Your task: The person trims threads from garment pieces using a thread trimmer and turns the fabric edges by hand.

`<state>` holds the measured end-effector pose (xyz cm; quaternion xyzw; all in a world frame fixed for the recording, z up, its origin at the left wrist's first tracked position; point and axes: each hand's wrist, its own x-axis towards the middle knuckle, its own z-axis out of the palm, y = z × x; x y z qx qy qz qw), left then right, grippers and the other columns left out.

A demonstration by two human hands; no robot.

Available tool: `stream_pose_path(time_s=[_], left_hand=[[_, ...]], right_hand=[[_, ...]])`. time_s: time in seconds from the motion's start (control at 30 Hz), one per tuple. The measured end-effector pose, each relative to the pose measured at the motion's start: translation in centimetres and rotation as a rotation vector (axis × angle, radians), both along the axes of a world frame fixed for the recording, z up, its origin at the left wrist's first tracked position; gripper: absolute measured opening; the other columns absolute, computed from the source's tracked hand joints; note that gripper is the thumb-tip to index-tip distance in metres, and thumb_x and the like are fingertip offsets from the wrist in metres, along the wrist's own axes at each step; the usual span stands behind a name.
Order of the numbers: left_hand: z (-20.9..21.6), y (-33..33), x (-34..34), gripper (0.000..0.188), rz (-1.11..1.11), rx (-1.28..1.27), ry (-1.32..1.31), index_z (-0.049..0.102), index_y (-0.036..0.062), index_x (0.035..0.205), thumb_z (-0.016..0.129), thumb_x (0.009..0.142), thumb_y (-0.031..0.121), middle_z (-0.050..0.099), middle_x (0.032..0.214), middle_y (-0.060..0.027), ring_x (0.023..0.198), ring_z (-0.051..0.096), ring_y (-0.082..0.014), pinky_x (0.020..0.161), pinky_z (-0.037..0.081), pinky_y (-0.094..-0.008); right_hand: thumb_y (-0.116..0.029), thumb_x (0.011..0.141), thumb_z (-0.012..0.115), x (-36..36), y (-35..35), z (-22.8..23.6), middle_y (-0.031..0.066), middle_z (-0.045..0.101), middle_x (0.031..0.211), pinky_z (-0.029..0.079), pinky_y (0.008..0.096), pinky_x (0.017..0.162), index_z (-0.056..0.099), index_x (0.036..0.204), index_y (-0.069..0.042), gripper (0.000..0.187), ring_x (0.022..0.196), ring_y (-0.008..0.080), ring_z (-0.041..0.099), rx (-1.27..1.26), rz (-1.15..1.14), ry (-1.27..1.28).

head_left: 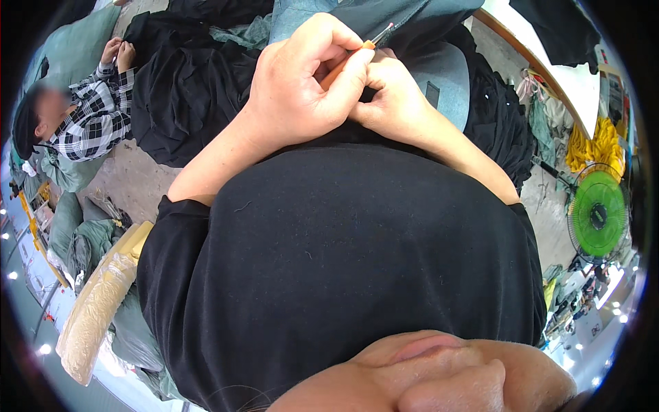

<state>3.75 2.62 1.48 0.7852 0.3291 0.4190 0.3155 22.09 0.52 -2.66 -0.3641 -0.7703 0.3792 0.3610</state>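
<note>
My left hand (pixel 295 86) is closed around a seam ripper (pixel 371 45) with an orange-brown handle. Its thin metal tip, with a small pinkish bead, points up and to the right, away from me. Close against it, my right hand (pixel 398 96) is curled, its thumb bent inward and most of its fingertips hidden. A dark garment (pixel 412 20) with a visible seam runs behind and above the hands, over my lap, and the right hand appears to grip its near part. Blue denim (pixel 449 82) shows beside the right hand.
Piles of black cloth (pixel 182 96) lie to the left, near a seated person in a checked shirt (pixel 96 123) handling dark cloth. A white-topped table (pixel 559 75) stands at the far right, with yellow cloth (pixel 596 147) and a green fan (pixel 597 214) nearer. A plastic-wrapped roll (pixel 99 309) lies left.
</note>
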Motion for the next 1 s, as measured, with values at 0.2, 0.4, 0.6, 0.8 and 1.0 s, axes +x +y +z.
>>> stream_pose_path(time_s=[0.2,0.4,0.6,0.8,1.0], left_hand=[[0.4,0.6,1.0,0.012,0.005,-0.035,-0.025,0.065,0.0013,0.105,0.072,0.095,0.004,0.072,0.08,-0.0037,0.063,0.062,-0.0019,0.055,0.042,-0.0164],[-0.2,1.2,1.9,0.013,0.004,-0.081,-0.1,0.066,0.0013,0.107,0.072,0.095,0.002,0.072,0.081,-0.0045,0.064,0.062,-0.0022,0.055,0.041,-0.0159],[-0.3,1.5,3.2,0.013,0.017,-0.109,-0.174,0.067,0.0018,0.106,0.072,0.094,0.002,0.073,0.083,-0.0053,0.067,0.066,-0.0051,0.058,0.047,-0.018],[1.1,1.9,4.7,0.009,0.07,-0.249,-0.181,0.061,0.0008,0.097,0.069,0.093,-0.001,0.06,0.071,0.0025,0.06,0.051,-0.0011,0.053,0.038,-0.0199],[1.4,2.8,5.9,0.009,0.067,-0.287,-0.29,0.058,0.0025,0.096,0.066,0.096,-0.001,0.055,0.068,0.0052,0.056,0.044,0.0014,0.05,0.032,-0.0183]], right_hand=[[-0.002,0.082,0.078,0.0,0.3,0.6,0.0088,0.07,0.095,0.056,0.032,0.082,0.07,0.091,0.0,0.013,0.091,0.021,0.069,-0.317,0.057,0.064],[0.001,0.079,0.081,-0.4,0.3,1.0,0.0113,0.067,0.105,0.058,0.0337,0.084,0.063,0.113,0.001,0.038,0.099,0.0216,0.068,-0.296,-0.049,0.097],[0.001,0.08,0.079,0.1,0.3,0.4,0.0126,0.065,0.113,0.056,0.0345,0.091,0.055,0.125,0.001,0.05,0.107,0.0226,0.066,-0.345,0.01,0.192],[0.0,0.08,0.08,0.2,0.6,0.1,0.013,0.064,0.115,0.055,0.035,0.09,0.052,0.129,0.0,0.057,0.107,0.0228,0.065,-0.347,0.026,0.243],[0.001,0.081,0.078,0.3,0.5,-0.3,0.0103,0.068,0.105,0.056,0.0338,0.085,0.061,0.117,0.001,0.04,0.1,0.0186,0.067,-0.355,0.04,0.171]])
